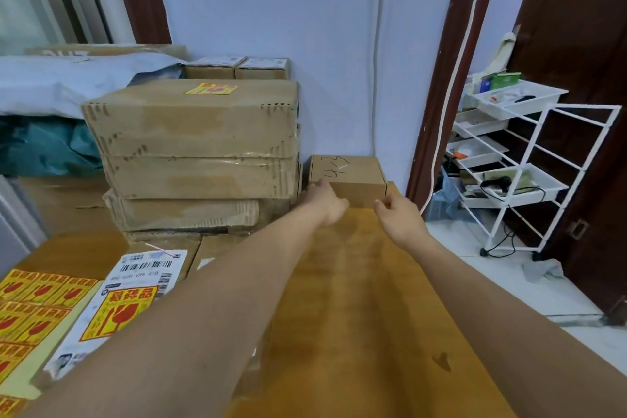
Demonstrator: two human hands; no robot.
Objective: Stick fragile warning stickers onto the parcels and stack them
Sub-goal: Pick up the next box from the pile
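Small box (346, 176) at 12 o'clock on table's (366, 299) far edge, against wall. Left hand (325, 203) on its left corner, fingers curled; right hand (400, 217) at near right edge — fingers bent, grip unclear. Stack of boxes (193, 149) at 10 o'clock, stickered. Sticker sheet (30, 305) at 8 o'clock, cut off. Rack (529, 159) at 2 o'clock.

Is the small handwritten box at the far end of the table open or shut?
Shut. The small box lies flat, its lid flap tucked down along the front edge, nothing of the inside showing.
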